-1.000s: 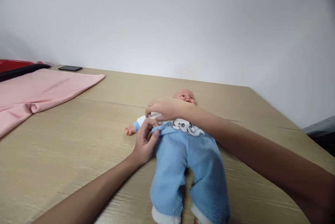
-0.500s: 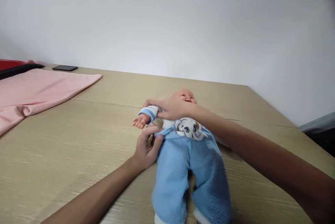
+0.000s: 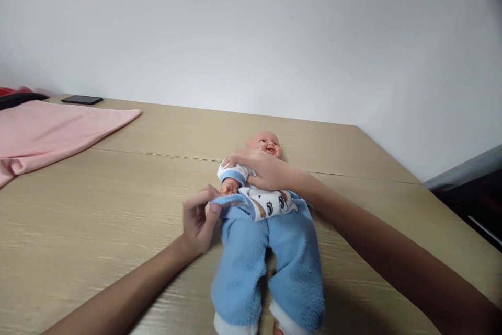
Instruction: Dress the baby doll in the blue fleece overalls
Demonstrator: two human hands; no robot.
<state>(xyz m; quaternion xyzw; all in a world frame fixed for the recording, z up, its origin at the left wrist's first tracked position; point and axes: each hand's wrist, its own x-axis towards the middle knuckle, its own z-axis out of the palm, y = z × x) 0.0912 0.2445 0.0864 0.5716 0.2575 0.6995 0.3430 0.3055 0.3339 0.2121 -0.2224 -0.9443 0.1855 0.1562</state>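
Observation:
A baby doll (image 3: 263, 143) lies on its back on the wooden table (image 3: 117, 204), head away from me. It wears a fleecy blue outfit (image 3: 270, 251) with a white elephant patch on the chest. My left hand (image 3: 198, 220) pinches the blue fabric edge at the doll's side and pulls it outward. My right hand (image 3: 263, 170) reaches across the doll's chest, and its fingers close on the doll's sleeved arm, which is folded in over the chest.
A pink cloth (image 3: 50, 131) is spread at the table's left. A black phone (image 3: 81, 100) lies by the white partition wall (image 3: 251, 42) behind it. The table's right edge runs along a dark area (image 3: 470, 204).
The doll's arm, stretched out on the table a second ago, has been lifted and folded in over its chest by my right hand. My left hand has pulled the blue fabric edge out to the left.

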